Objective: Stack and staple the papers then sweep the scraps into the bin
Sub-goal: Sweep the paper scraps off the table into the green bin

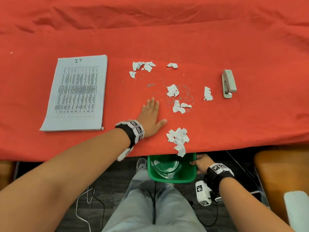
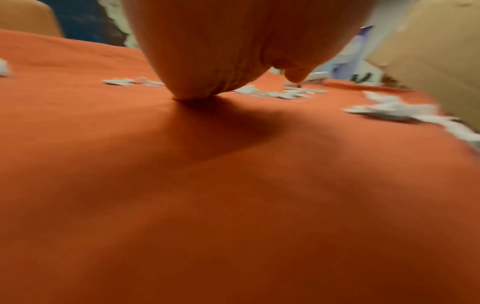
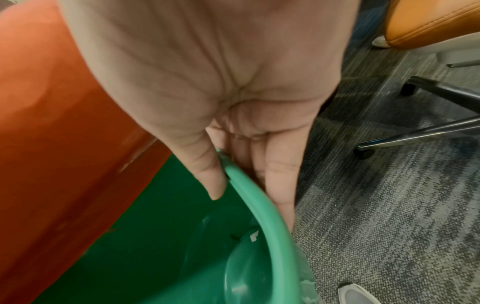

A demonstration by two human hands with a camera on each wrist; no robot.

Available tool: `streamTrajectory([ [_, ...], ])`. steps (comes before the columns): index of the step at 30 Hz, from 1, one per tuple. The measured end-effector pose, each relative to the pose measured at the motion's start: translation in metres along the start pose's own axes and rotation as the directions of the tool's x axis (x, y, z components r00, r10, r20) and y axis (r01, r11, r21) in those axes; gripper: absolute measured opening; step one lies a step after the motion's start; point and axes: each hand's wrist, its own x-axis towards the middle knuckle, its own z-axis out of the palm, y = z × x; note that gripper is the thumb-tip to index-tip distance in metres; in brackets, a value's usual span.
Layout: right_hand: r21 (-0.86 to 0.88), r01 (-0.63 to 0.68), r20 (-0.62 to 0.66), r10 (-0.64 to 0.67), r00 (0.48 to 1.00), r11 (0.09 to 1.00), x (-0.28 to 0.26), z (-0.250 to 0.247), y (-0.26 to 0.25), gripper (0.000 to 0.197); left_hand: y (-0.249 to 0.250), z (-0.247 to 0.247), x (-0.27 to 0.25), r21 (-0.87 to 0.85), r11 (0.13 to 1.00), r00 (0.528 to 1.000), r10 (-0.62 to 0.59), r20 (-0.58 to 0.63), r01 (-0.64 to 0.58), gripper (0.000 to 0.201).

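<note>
A stack of printed papers [image 1: 75, 92] lies at the left of the red cloth. Torn white paper scraps [image 1: 178, 138] sit heaped at the table's front edge above the green bin [image 1: 172, 178], and more scraps [image 1: 173, 90] lie mid-table among loose staples. My left hand [image 1: 152, 114] lies flat on the cloth with fingers straight, left of the scraps; its palm [image 2: 207, 61] touches the cloth. My right hand [image 1: 200, 164] grips the bin's rim [image 3: 249, 185] below the table edge, thumb inside and fingers outside. A grey stapler [image 1: 228, 83] rests at the right.
The red cloth [image 1: 167, 39] covers the whole table. Orange chairs [image 1: 280, 173] stand at both sides. My legs and a shoe are under the table, with cables on the carpet. A chair base [image 3: 428, 127] stands on the floor to the bin's right.
</note>
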Motion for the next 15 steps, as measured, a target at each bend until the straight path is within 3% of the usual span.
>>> streamTrajectory([
  [6,-0.012,0.018,-0.014,-0.018,1.000,1.000,0.000,-0.001,-0.003,0.021,0.051,0.041,-0.052,0.076,0.948,0.936,0.288,0.202,-0.308,0.085],
  [12,-0.156,0.051,-0.049,-0.060,0.997,0.986,-0.006,-0.009,-0.004,0.012,0.066,0.068,-0.087,-0.038,0.850,0.774,0.495,0.395,-0.525,0.070],
  [13,-0.184,0.053,-0.053,-0.064,0.997,0.981,-0.008,-0.011,-0.005,0.015,0.067,0.066,-0.089,-0.053,0.839,0.762,0.516,0.391,-0.541,0.063],
  [15,-0.166,0.048,-0.049,-0.057,0.997,0.985,-0.009,-0.011,-0.005,0.016,0.069,0.056,-0.084,-0.060,0.830,0.782,0.544,0.304,-0.554,0.052],
])
